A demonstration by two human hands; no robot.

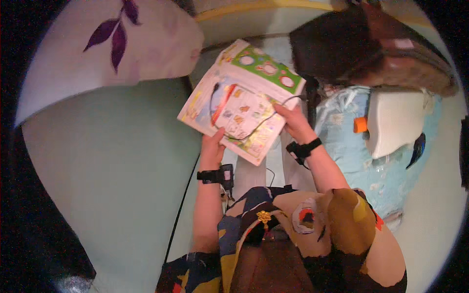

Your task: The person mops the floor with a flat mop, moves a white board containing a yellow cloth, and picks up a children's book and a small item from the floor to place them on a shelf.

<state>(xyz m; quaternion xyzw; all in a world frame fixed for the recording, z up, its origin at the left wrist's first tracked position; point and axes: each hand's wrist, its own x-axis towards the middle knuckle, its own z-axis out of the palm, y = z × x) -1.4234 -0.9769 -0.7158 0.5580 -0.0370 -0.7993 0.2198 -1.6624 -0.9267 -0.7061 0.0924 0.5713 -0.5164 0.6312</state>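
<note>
Both hands hold the picture book by its near edge, left hand nearer, right hand maybe pinching the black cord.

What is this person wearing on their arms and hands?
Both forearms are bare, with no sleeves or gloves. The left hand has a black strap round the wrist carrying a small black box-shaped device, and a thin dark cable runs down from it. The right hand has a similar black wrist strap with a small black unit.
</note>
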